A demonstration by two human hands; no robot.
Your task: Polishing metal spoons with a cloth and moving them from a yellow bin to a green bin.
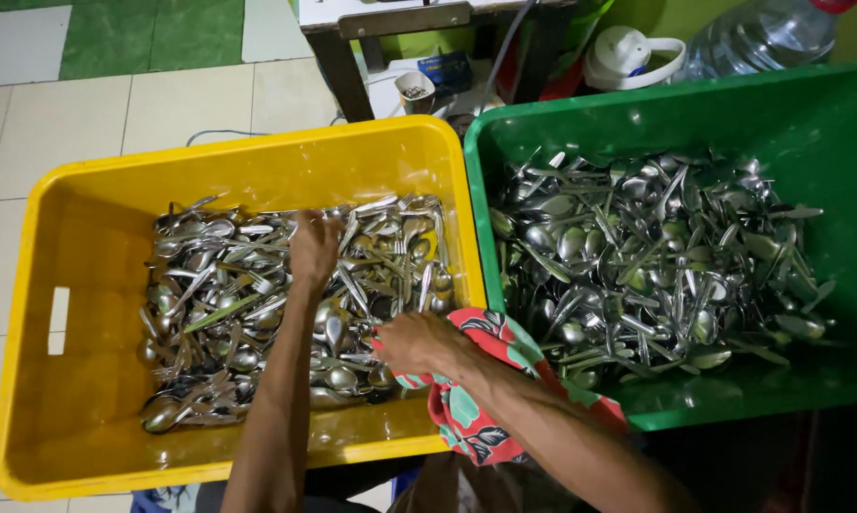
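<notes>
Left hand (312,245) digs into cutlery pile (286,304), grip unclear; right hand (419,342) clutches floral cloth (471,399) at yellow crate (86,446) rim, 3 o'clock. Green crate (827,123) touching.

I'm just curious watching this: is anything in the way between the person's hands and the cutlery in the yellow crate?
Nothing visible. The left hand is already down among the cutlery in the yellow crate, and the right hand, with a floral cloth, rests at the pile's near edge.

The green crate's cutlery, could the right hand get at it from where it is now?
Probably yes. The right hand, holding a floral cloth, sits by the yellow crate edge beside the open green crate, and nothing covers the cutlery.
</notes>
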